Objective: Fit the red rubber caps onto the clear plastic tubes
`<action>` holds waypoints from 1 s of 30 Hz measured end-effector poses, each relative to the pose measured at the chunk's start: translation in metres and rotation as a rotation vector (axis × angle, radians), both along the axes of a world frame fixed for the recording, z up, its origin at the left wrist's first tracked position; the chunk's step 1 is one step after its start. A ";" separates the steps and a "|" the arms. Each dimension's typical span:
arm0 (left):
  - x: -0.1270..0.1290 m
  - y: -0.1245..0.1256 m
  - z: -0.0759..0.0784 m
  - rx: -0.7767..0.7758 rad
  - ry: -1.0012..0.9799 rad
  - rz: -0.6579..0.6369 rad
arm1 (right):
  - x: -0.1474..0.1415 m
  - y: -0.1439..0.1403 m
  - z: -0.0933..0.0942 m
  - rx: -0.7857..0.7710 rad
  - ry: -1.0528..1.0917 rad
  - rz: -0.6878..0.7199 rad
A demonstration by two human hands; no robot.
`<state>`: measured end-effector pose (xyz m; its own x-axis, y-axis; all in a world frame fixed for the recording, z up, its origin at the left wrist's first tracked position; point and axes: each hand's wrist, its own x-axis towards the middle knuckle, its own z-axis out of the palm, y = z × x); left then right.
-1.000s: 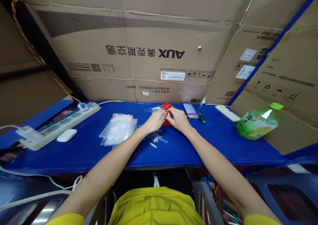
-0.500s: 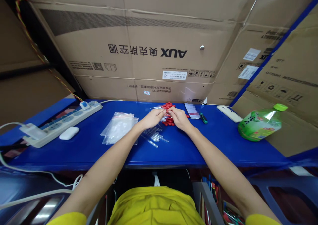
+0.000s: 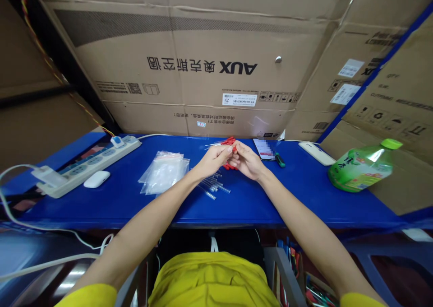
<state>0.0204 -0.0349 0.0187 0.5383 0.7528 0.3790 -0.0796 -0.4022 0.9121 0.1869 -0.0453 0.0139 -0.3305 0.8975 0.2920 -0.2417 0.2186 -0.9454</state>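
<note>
My left hand (image 3: pixel 212 159) and my right hand (image 3: pixel 246 160) meet over the middle of the blue table (image 3: pixel 291 194), fingertips pinched together around a small red-capped piece (image 3: pixel 233 150). More red caps (image 3: pixel 228 141) lie in a heap just beyond the hands, partly hidden by them. Several clear thin tubes (image 3: pixel 214 186) lie loose on the table under and in front of my left hand. What exactly sits between the fingertips is too small to make out.
A stack of clear plastic bags (image 3: pixel 164 171) lies to the left. A power strip (image 3: pixel 91 161) and white earbud case (image 3: pixel 96 179) sit further left. A phone (image 3: pixel 263 148), a green marker (image 3: pixel 280 160), a white remote (image 3: pixel 317 153) and a green bottle (image 3: pixel 361 167) are on the right. Cardboard boxes (image 3: pixel 203 67) wall the back.
Both hands have lifted slightly off the red heap and drawn together, fingertips now pinching a red piece between them. The view has shifted a little.
</note>
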 end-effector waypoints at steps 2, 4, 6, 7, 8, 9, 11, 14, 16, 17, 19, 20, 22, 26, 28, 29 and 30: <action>0.002 -0.001 -0.001 -0.026 -0.015 -0.024 | 0.002 0.004 0.000 0.017 0.010 -0.043; 0.004 0.001 -0.003 -0.038 -0.043 -0.015 | 0.010 0.011 -0.001 0.052 0.021 -0.113; 0.005 0.005 -0.004 -0.010 -0.052 0.048 | 0.020 0.018 0.000 0.091 -0.003 -0.188; 0.004 0.007 -0.005 0.022 -0.031 0.096 | 0.027 0.021 0.000 0.116 -0.043 -0.230; 0.003 0.010 -0.004 0.070 0.018 0.147 | 0.033 0.024 0.000 0.151 -0.106 -0.281; 0.000 0.012 -0.004 0.133 0.100 0.196 | 0.040 0.027 -0.001 0.200 -0.194 -0.342; -0.008 0.017 -0.001 0.286 0.339 0.294 | 0.052 0.031 -0.003 0.335 -0.423 -0.494; -0.022 0.020 0.004 0.468 0.661 0.359 | 0.068 0.034 -0.007 0.446 -0.750 -0.702; -0.031 0.023 0.007 0.534 0.746 0.343 | 0.077 0.036 -0.010 0.442 -0.893 -0.803; -0.035 0.024 0.008 0.561 0.759 0.327 | 0.080 0.037 -0.011 0.439 -0.943 -0.840; -0.042 0.030 0.007 0.605 0.761 0.277 | 0.085 0.037 -0.013 0.430 -1.012 -0.891; -0.045 0.033 0.006 0.617 0.757 0.240 | 0.086 0.038 -0.013 0.414 -1.030 -0.906; -0.051 0.040 0.004 0.610 0.751 0.151 | 0.085 0.037 -0.014 0.352 -1.053 -0.916; -0.059 0.048 0.003 0.538 0.754 0.018 | 0.076 0.035 -0.014 0.281 -1.105 -0.824; -0.060 0.049 0.003 0.514 0.757 -0.032 | 0.070 0.033 -0.014 0.291 -1.148 -0.760; -0.059 0.048 0.003 0.507 0.757 -0.051 | 0.067 0.032 -0.013 0.293 -1.179 -0.733; -0.059 0.047 0.003 0.500 0.759 -0.064 | 0.064 0.030 -0.013 0.294 -1.218 -0.713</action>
<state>-0.0384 0.0126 0.0220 0.8113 0.5561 0.1804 0.4351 -0.7805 0.4489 0.2505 -0.0153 0.0004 -0.0195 0.9326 0.3605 0.9097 0.1662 -0.3806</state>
